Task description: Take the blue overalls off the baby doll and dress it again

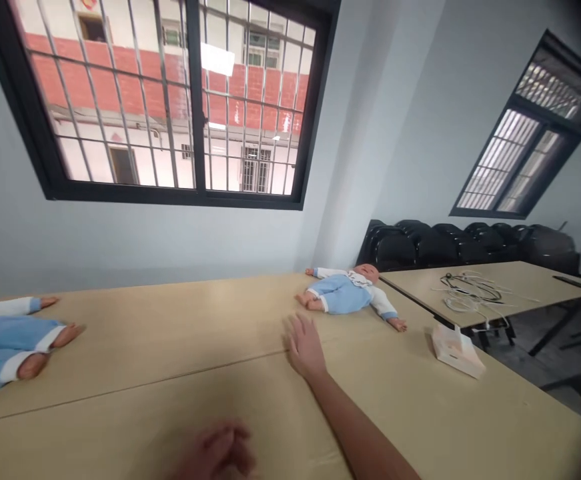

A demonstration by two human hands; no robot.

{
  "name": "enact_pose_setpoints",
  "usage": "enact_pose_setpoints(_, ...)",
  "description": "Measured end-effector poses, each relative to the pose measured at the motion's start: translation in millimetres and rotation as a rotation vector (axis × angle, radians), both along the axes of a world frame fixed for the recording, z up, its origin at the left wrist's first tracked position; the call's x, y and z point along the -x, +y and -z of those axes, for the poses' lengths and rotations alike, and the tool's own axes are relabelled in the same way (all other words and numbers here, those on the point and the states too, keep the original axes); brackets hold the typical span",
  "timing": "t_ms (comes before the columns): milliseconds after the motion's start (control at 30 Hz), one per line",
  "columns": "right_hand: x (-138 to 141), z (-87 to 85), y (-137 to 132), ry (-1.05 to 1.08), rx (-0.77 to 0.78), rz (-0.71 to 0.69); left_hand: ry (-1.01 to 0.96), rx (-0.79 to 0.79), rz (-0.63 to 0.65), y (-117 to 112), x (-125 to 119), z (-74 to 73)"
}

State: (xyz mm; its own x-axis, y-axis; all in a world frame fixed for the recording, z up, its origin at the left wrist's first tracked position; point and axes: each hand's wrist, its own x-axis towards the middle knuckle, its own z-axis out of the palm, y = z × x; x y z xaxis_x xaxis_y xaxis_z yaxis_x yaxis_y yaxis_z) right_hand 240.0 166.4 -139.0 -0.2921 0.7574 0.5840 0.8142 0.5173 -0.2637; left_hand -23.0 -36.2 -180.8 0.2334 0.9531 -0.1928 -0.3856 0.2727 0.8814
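My right hand (306,345) is stretched forward above or on the wooden table (170,347), its fingers apart and holding nothing. Just beyond its fingertips a baby doll (343,293) in a white top and light blue trousers lies on its back, feet toward the hand; I see no contact. Low in the picture my left hand (223,450) is smeared by motion, its fingers curled, and whether anything is in them cannot be made out. A second doll (10,340) in the same outfit lies at the left, its upper body cut off by the picture's edge.
A tissue pack (456,351) lies on the table at the right. Tangled cables (473,291) rest on another table (525,277) behind it. Black stacked chairs (435,247) stand along the wall. A barred window (200,100) is above the table, and a seam runs across the tabletop.
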Motion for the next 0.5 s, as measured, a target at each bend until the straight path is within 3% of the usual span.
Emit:
enact_pose_setpoints(100,15.5,-1.1,-36.7,0.119,0.048,-0.061,-0.287,0.130,-0.178,3.1,-1.0,-23.6)
enact_pose_setpoints(267,70.2,-1.8,-104.7,0.426,0.236,-0.278,-0.433,0.183,-0.166,1.0,-6.0,-50.7)
enact_pose_setpoints(400,129.6,15.3,-154.8,1.127,0.652,-0.328,-0.513,0.183,-0.145,-2.5,-7.8,-63.0)
enact_pose_setpoints(500,150.9,23.6,-173.7,1.513,0.963,-0.432,-0.588,0.141,-0.132,-2.6,-9.3,-67.0)
